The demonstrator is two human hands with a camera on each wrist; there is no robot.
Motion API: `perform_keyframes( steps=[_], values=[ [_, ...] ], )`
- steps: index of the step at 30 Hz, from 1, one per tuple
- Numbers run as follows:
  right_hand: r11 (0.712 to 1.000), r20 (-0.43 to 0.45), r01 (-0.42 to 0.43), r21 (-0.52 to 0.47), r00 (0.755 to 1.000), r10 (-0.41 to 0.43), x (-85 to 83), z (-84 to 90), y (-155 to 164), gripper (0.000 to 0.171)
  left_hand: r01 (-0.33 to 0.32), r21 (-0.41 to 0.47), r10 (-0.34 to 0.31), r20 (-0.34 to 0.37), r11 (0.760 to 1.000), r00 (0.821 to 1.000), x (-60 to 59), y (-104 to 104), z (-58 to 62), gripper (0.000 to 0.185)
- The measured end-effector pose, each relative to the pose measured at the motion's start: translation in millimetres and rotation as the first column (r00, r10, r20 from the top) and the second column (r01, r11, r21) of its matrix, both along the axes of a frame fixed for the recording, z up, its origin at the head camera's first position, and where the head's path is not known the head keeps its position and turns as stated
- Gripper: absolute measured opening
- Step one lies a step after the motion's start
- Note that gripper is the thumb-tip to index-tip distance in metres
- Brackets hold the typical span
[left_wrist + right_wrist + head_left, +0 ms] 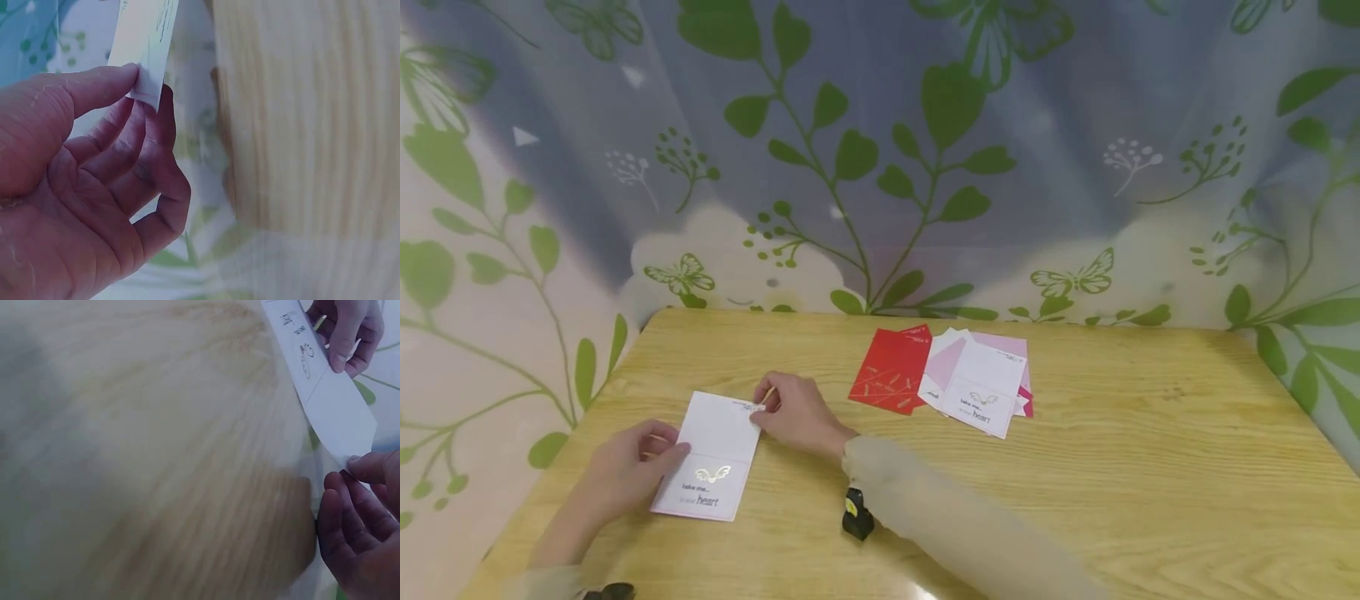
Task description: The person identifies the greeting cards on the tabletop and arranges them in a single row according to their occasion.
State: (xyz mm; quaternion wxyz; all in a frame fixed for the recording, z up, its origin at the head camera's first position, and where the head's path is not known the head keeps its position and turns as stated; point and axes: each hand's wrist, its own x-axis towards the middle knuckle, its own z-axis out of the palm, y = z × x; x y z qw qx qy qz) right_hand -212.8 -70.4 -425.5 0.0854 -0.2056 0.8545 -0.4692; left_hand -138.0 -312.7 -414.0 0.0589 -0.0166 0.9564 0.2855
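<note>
A white greeting card (pixel 711 457) with a gold winged heart and the word "heart" lies opened out at the near left of the wooden table (pixel 1075 467). My left hand (pixel 625 475) pinches the card's left edge (pixel 145 56) between thumb and fingers. My right hand (pixel 797 412) pinches the card's far right corner (pixel 350 459). In the right wrist view the card (pixel 325 387) runs up to the left hand (pixel 347 331).
A pile of cards lies further back near the table's middle: a red one (pixel 891 369), with white (pixel 981 387) and pink ones overlapping it. A small black and yellow device (pixel 857 515) sits at my right wrist. A leaf-patterned curtain (pixel 880 150) hangs behind the table.
</note>
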Motion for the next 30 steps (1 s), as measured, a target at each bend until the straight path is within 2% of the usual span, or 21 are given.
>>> perform_keyframes(
  steps=[8,15,19,22,26,30],
  values=[
    [0.989,-0.09,-0.035,0.145,0.995,0.049,-2.7,1.1,-61,0.016,-0.04,-0.055,0.038,-0.05,0.998,0.998,4.7,-51,-1.5,0.042],
    [0.978,-0.077,0.003,0.207,0.997,0.013,-1.0,-4.2,-97,0.01,-0.069,-0.127,0.065,-0.037,0.989,0.997,7.0,-78,-2.9,0.042],
    [0.959,-0.089,0.063,0.276,0.995,-0.04,1.6,-3.4,-109,0.007,-0.099,-0.181,0.092,-0.046,0.978,0.995,7.3,-84,-2.2,0.04],
    [0.95,-0.104,0.116,0.29,0.991,-0.09,4.3,-2.3,-116,0.005,-0.117,-0.211,0.112,-0.034,0.97,0.993,6.5,-86,0.1,0.038],
    [0.939,-0.132,0.166,0.3,0.982,-0.132,6.7,-3.1,-119,0.004,-0.124,-0.224,0.132,0.019,0.967,0.991,5.1,-83,2.9,0.039],
    [0.932,-0.151,0.169,0.32,0.981,-0.126,6.9,-4.6,-119,0.004,-0.133,-0.245,0.151,0.056,0.96,0.987,5.7,-80,4.6,0.035]
  ],
)
